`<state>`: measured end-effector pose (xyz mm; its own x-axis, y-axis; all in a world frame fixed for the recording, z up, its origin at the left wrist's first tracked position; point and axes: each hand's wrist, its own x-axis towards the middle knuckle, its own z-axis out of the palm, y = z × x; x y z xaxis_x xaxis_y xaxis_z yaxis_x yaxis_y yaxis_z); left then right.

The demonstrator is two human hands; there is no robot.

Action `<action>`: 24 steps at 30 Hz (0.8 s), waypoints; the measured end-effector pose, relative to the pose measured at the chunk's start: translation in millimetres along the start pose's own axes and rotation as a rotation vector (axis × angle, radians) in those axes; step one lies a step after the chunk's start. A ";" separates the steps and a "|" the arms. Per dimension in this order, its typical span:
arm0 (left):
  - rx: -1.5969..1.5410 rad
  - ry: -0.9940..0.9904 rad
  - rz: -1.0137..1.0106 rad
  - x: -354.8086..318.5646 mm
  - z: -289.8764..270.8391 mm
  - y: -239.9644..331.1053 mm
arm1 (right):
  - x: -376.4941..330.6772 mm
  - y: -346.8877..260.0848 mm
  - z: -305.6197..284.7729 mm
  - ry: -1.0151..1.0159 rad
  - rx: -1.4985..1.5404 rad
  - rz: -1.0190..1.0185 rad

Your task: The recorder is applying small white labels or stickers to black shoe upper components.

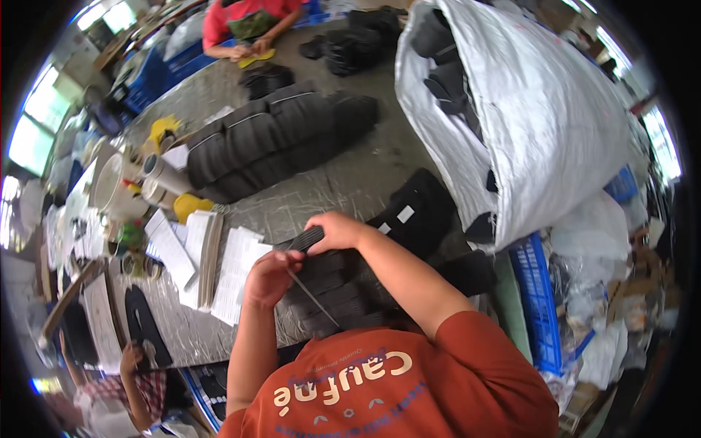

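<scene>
Black ribbed socks [332,281], an orange shirt [409,379], a silvery-white sack [540,124], seemingly grey mottled table [350,182].

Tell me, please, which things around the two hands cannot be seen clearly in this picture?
Head view only:
- Left hand: its grip on the thin dark strip is hidden by curled fingers.
- Right hand: palm hidden, pressing the black stack.
- Stack's near end: covered by the orange shirt.
- White sack: most of its contents hidden.

Bare table [358,182] ahead, black bundles [277,139] left, white sack [533,109] right
</scene>
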<state>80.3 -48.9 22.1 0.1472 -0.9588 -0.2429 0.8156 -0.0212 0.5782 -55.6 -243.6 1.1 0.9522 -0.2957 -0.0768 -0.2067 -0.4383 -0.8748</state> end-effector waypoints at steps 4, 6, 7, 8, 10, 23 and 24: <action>-0.128 0.077 0.280 8.1 -18.9 -9.4 | -14.4 -28.4 0.1 0.068 -0.168 0.046; 0.136 0.209 0.436 8.0 -24.5 -8.1 | -22.7 -25.1 5.4 0.142 -0.180 -0.008; 0.188 0.262 0.480 2.0 -43.5 -7.3 | -22.7 -29.7 10.1 0.136 -0.181 -0.034; 0.149 0.331 0.438 -4.8 -52.1 -9.2 | -26.5 -28.9 16.0 0.207 -0.171 -0.103; 0.029 0.480 0.361 -23.7 -95.9 -17.5 | -33.6 -35.8 18.6 0.255 -0.144 -0.136; 0.188 0.653 0.064 -56.7 -38.3 -3.0 | -85.8 -54.8 34.2 0.626 -0.268 -0.110; 0.324 0.587 0.066 -39.6 -30.1 1.5 | -95.0 -71.5 29.4 0.510 -0.242 -0.261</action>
<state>92.6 -2.4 9.2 0.5452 -0.6499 -0.5295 0.5992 -0.1396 0.7883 -124.7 -159.2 56.8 0.7631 -0.4952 0.4154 -0.0841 -0.7133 -0.6958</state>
